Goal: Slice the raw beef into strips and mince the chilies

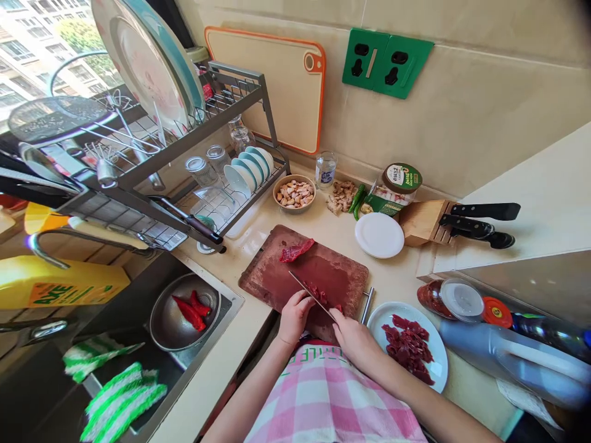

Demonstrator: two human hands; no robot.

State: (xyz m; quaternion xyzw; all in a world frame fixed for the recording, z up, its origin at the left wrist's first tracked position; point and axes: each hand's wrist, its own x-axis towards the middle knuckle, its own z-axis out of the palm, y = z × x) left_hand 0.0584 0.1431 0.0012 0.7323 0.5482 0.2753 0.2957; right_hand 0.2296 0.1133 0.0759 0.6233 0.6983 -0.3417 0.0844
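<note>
A dark red cutting board (281,280) lies on the counter in front of me. My right hand (351,335) is closed round the handle of a knife (308,291), whose blade lies across a small piece of raw red meat (319,294). My left hand (294,317) rests with curled fingers against that meat, next to the blade. A larger strip of raw meat (296,250) lies at the board's far edge. To the right, a white plate (439,366) holds several cut meat slices (409,347).
A sink at left holds a metal bowl (166,323) with red chillies (191,309). Behind it stands a dish rack (194,160). A bowl of garlic (294,193), ginger (340,195), green chillies (357,198), a jar (398,184), a white lid (379,234), a knife block (425,221) and bottles (508,357) crowd the counter.
</note>
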